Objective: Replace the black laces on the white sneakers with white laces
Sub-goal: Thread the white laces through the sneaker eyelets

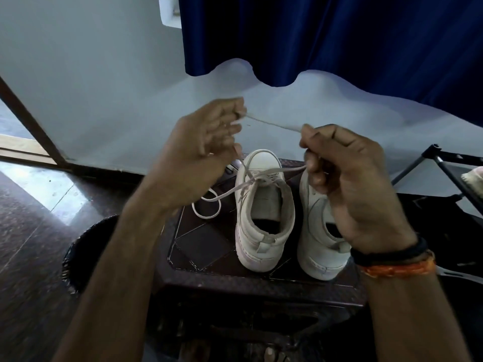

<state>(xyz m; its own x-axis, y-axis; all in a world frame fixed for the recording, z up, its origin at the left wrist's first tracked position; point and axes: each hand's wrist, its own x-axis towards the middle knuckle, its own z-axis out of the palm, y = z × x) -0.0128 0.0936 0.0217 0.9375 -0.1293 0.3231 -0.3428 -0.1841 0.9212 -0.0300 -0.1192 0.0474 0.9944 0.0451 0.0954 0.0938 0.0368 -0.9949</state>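
Note:
Two white sneakers stand side by side on a dark stool, heels toward me. The left sneaker [264,205] carries a white lace [261,176] crossed over its top eyelets. My left hand [201,147] is raised above and left of that shoe and pinches one end of the lace at its fingertips. My right hand [345,178] hovers over the right sneaker [318,246], fingers curled round the other part of the lace. A stretch of lace runs taut between both hands. A loose loop of lace [206,207] lies on the stool left of the shoe.
The dark stool [198,246] has a patterned top and stands near a pale wall. A blue curtain [339,35] hangs behind. A round dark basket [78,252] sits at the lower left, and a black folding stand [444,168] at the right.

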